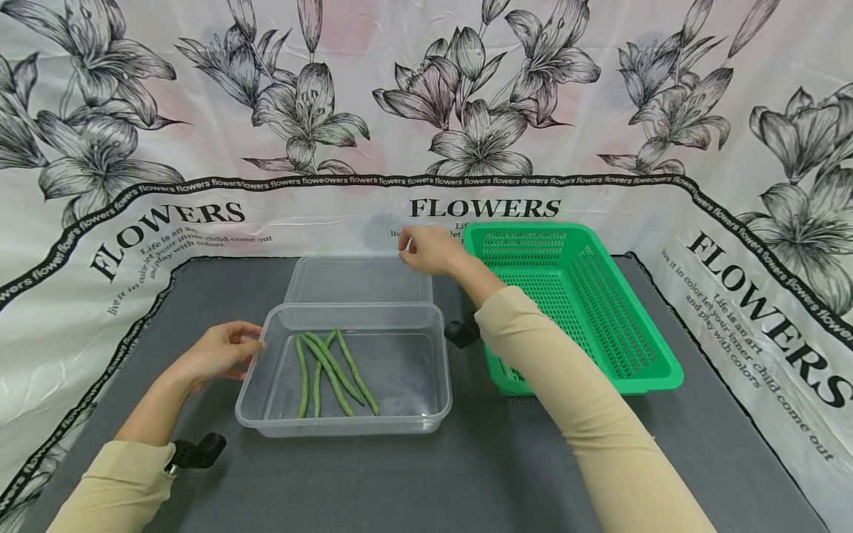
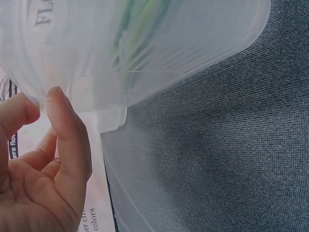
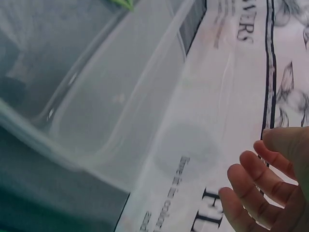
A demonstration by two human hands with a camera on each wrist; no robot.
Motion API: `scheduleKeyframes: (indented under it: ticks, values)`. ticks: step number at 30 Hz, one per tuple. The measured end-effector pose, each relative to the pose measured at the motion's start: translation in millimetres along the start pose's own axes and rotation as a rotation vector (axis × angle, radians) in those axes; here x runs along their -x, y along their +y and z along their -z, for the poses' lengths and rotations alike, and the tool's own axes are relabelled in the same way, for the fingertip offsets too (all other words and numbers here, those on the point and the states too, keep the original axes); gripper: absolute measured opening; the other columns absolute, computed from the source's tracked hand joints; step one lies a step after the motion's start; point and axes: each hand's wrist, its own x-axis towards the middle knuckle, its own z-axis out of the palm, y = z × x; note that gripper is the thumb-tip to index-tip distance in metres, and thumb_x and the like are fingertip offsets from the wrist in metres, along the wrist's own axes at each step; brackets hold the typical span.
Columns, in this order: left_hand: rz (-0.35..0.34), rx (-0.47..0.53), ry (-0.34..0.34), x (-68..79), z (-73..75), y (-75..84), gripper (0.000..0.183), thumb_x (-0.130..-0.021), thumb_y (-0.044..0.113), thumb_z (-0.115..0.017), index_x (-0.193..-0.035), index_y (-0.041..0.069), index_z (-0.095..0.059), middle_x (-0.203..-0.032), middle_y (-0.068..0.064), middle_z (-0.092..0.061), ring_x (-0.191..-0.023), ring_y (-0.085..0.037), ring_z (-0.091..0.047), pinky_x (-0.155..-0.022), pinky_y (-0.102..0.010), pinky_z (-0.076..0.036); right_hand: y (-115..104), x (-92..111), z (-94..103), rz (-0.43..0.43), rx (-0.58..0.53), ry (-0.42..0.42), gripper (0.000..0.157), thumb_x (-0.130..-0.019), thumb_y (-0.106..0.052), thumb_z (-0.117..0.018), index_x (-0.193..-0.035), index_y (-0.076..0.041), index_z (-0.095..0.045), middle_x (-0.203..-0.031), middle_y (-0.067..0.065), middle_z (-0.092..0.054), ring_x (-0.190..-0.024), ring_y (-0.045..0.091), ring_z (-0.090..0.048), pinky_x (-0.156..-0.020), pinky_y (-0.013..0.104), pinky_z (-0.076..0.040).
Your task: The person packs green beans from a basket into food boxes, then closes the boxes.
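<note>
A clear plastic container (image 1: 406, 370) stands on the grey cloth, with several green beans (image 1: 326, 370) in its left half. At its left rim is my left hand (image 1: 223, 354); thumb and finger pinch the edge. The left wrist view has these fingertips right at the container's translucent wall (image 2: 159, 43). My right hand (image 1: 429, 248) is raised behind the container, over the far edge of a clear plastic lid (image 1: 360, 280). In the right wrist view its fingers (image 3: 256, 174) are loosely bent and hold nothing.
A green slotted basket (image 1: 656, 374) stands to the right of the container, partly behind my right sleeve (image 1: 573, 385). Flower-printed sheeting (image 1: 360, 207) rises behind the grey cloth (image 1: 373, 481) and along both sides. A black wrist camera (image 1: 200, 451) sits by my left cuff.
</note>
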Motion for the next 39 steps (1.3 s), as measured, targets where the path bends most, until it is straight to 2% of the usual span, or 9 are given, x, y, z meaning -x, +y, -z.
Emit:
scheduleKeyframes:
  ticks: [9,18,26,35,39]
  values:
    - [-0.004,0.008,-0.001,0.6,-1.4,-1.4,0.053,-0.094,0.028,-0.052,-0.133,-0.005,-0.037,-0.112,-0.021,-0.053,-0.092,-0.023,-0.056,-0.070,-0.036,-0.055,32,9,9.1,-0.112,0.000,0.088,0.020,-0.095,-0.022,-0.049,-0.108,-0.010,-0.058,-0.101,0.008,-0.061,-0.081,0.023,-0.057,-0.068,0.036,-0.047]
    - [-0.004,0.009,-0.001,-0.5,-0.5,-1.7,0.054,-0.094,0.028,-0.052,-0.134,-0.004,-0.036,-0.113,-0.021,-0.053,-0.093,-0.024,-0.056,-0.070,-0.036,-0.055,70,19,17.5,-0.198,0.011,0.128,0.022,-0.094,-0.021,-0.048,-0.109,-0.008,-0.058,-0.102,0.012,-0.061,-0.084,0.026,-0.057,-0.069,0.039,-0.047]
    - [0.002,0.009,0.000,-1.1,0.5,-3.3,0.054,-0.094,0.028,-0.052,-0.134,-0.004,-0.035,-0.113,-0.021,-0.052,-0.094,-0.025,-0.055,-0.070,-0.036,-0.055,95,29,15.7,-0.275,-0.032,0.116,0.026,-0.093,-0.019,-0.044,-0.112,-0.005,-0.055,-0.108,0.016,-0.061,-0.092,0.030,-0.058,-0.078,0.044,-0.046]
    - [-0.008,0.013,-0.001,-0.4,1.5,-1.9,0.054,-0.094,0.028,-0.052,-0.134,-0.005,-0.036,-0.112,-0.021,-0.052,-0.094,-0.025,-0.055,-0.070,-0.036,-0.055,117,36,-1.5,-0.310,-0.047,0.053,0.030,-0.095,-0.019,-0.043,-0.116,-0.002,-0.054,-0.114,0.019,-0.057,-0.099,0.033,-0.055,-0.084,0.046,-0.044]
    - [-0.011,0.010,0.000,-0.5,1.8,-1.6,0.054,-0.094,0.028,-0.052,-0.134,-0.005,-0.036,-0.112,-0.021,-0.052,-0.093,-0.024,-0.055,-0.070,-0.036,-0.055,125,39,-9.4,-0.326,-0.061,0.038,0.030,-0.095,-0.020,-0.044,-0.116,-0.001,-0.055,-0.113,0.020,-0.058,-0.088,0.029,-0.057,-0.076,0.042,-0.045]
